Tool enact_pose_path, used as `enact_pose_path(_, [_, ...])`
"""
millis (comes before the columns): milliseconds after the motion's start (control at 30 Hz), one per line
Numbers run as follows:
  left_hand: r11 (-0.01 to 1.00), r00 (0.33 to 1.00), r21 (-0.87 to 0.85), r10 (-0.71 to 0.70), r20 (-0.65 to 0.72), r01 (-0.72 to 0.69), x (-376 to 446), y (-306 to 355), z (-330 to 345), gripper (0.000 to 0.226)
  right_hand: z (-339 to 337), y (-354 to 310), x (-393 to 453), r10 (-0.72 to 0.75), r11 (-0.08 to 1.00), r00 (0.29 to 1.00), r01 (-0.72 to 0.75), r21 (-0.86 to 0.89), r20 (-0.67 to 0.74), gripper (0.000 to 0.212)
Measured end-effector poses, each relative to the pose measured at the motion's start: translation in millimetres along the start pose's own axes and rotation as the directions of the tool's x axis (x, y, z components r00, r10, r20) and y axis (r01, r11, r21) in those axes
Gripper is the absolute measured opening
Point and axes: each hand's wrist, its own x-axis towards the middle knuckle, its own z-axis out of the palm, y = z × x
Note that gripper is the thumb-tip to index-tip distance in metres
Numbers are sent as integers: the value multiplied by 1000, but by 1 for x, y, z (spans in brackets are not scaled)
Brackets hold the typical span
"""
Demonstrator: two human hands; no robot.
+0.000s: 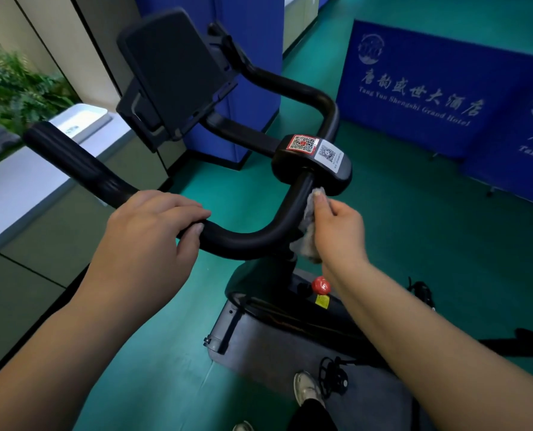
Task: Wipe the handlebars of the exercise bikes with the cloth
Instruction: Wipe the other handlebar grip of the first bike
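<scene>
An exercise bike's black handlebar [246,237] curves across the middle of the head view. My left hand [147,231] grips its near left section, fingers curled over the top of the bar. In my right hand [336,225] is a small grey cloth [310,219], pinched and pressed against the bar's rising part just below the centre clamp [313,160] with its QR stickers. The far right bar [290,85] loops behind the clamp. A black console holder [171,73] stands above the bars.
A red knob [320,285] sits on the bike frame below my right wrist. Blue banners [430,88] stand at the right on the green floor [430,244]. A white counter [19,188] and green plants [16,88] lie to the left. A shoe [305,388] shows at the bottom.
</scene>
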Motion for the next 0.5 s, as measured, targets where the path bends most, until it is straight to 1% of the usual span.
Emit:
enact_pose_path(67, [1000,1000,-5,-3,10,3,-1,0,0,30,0,-2,8,52,997,998,-54,62,24,32])
enact_pose_path(100, [1000,1000,-10,-7,12,7,-1,0,0,31,-1,0,8,55,997,998,-57,49,37,32])
enact_pose_path(167, [1000,1000,-22,-10,5,10,-3,-1,1,30,-2,6,-2,21,1000,999,-21,-4,46,35])
enact_pose_path(233, [1000,1000,-30,-4,-13,4,-4,0,2,25,-4,17,-20,-23,997,998,28,-66,63,40])
enact_pose_path(300, [999,999,-35,3,-33,-4,-5,0,3,21,-7,26,-40,-27,995,992,39,-92,126,41])
enact_pose_path(367, [999,999,-35,-4,-32,3,-5,0,3,24,-10,26,-53,-40,990,982,64,-127,185,36])
enact_pose_path(400, [999,1000,-40,-9,-27,8,-5,-1,3,25,-13,23,-58,-57,989,979,83,-125,194,30])
enact_pose_path(467, [997,999,-70,-17,-38,14,-8,-1,2,21,-19,13,-66,-119,985,977,139,-105,179,18])
enact_pose_path(500, [995,998,-94,-24,-54,19,-11,0,1,21,-23,8,-70,-161,979,973,179,-99,165,20])
